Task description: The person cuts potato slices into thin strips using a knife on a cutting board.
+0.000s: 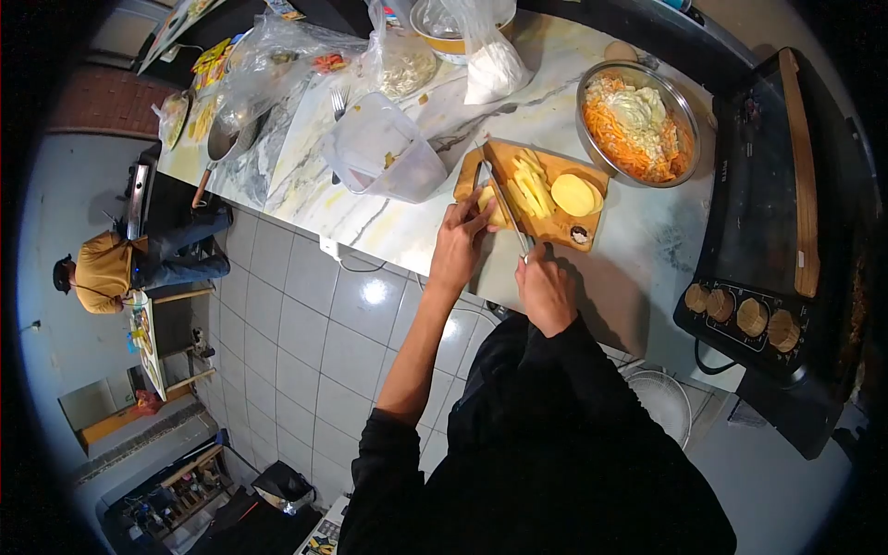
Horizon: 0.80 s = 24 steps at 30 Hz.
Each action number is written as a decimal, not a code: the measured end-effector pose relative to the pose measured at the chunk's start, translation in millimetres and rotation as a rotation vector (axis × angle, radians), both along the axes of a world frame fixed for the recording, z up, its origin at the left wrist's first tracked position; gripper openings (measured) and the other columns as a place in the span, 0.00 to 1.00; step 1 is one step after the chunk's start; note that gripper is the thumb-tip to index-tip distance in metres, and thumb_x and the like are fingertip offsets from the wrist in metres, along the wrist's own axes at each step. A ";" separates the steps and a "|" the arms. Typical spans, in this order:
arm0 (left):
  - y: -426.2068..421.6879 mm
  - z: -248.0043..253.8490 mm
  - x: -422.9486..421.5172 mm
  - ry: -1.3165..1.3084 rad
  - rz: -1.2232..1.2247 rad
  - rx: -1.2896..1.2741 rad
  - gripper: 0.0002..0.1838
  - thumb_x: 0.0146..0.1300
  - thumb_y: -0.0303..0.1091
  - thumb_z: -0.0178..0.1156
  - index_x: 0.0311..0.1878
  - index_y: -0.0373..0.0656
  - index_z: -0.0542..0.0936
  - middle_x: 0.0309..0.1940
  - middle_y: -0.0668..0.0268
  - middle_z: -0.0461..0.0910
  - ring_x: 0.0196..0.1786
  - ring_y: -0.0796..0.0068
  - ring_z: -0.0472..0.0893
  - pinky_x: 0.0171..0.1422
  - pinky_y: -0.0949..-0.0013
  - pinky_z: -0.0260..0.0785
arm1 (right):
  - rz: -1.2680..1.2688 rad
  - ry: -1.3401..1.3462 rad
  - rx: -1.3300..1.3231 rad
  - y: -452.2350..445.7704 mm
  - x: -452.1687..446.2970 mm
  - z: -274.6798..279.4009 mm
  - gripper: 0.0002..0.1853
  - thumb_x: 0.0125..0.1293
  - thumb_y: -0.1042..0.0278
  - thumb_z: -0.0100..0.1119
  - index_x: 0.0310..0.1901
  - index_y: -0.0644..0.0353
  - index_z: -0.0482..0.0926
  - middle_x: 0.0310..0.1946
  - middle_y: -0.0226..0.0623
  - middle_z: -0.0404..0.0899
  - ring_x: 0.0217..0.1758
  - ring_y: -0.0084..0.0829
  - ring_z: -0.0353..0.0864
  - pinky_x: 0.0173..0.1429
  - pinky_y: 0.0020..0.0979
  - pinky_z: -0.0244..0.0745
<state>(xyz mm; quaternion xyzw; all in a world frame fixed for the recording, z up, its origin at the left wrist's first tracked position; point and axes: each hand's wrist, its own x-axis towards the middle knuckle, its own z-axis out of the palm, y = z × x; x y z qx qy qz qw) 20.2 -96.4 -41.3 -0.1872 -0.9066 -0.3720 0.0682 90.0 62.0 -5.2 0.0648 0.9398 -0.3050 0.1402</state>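
My right hand [548, 289] is closed round the handle of a knife [504, 202], its blade pointing away from me across a wooden cutting board [558, 166]. On the board's left side, my left hand [460, 242] presses its fingers on a pale yellow piece of potato [497, 212], partly hidden by the fingers and close beside the blade. Several cut potato sticks [529, 187] lie to the right of the knife. Farther right are round potato slices [574, 195], stacked or overlapping. A small dark round mark [580, 235] shows at the board's near right corner.
A metal bowl [689, 104] of shredded vegetables stands behind the board, near an egg [620, 52]. A black toaster oven [758, 213] is at right. Leftward are a plastic container [379, 148], a fork [339, 100], plastic bags [497, 69] and a pan [227, 139]. Another person [106, 270] stands far left.
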 end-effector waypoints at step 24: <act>-0.2 -1.7 1.3 0.006 -0.002 -0.038 0.30 0.51 0.17 0.63 0.62 0.41 0.80 0.65 0.51 0.75 0.46 0.59 0.78 0.57 0.60 0.75 | 0.036 0.101 0.064 -11.8 -0.9 -2.3 0.14 0.74 0.60 0.52 0.39 0.65 0.70 0.20 0.54 0.81 0.26 0.55 0.84 0.31 0.50 0.78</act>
